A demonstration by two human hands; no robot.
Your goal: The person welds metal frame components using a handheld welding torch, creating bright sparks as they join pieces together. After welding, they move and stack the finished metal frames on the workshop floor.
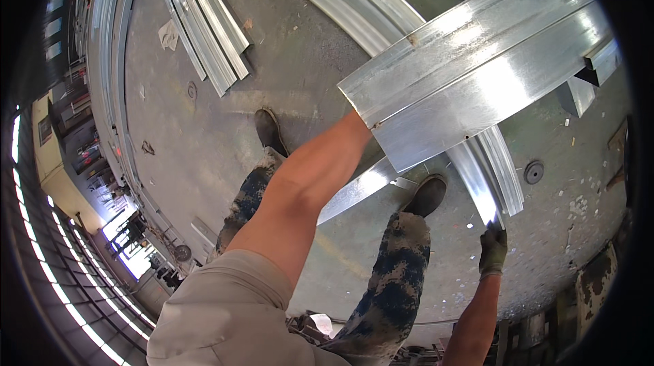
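Observation:
A wide, shiny sheet-metal panel (pixel 477 66) with a lengthwise crease spans the upper right. My left forearm passes beneath its near left corner, so the panel hides my left hand and whatever it touches. At the lower right my right hand (pixel 493 250), in a dark olive glove, is closed on the near end of a long metal channel (pixel 471 179). That channel runs up under the panel. Right beside it lies a ribbed metal profile (pixel 503 168). Another flat metal strip (pixel 361 191) emerges near my left forearm, between my boots.
Several ribbed profiles (pixel 201 22) lie on the grey floor at the upper left, with longer ones (pixel 109 39) curving along the left side. A round dark disc (pixel 534 172) sits right of the channel. Small scraps (pixel 579 219) litter the floor there. My boots (pixel 427 195) stand among the metal.

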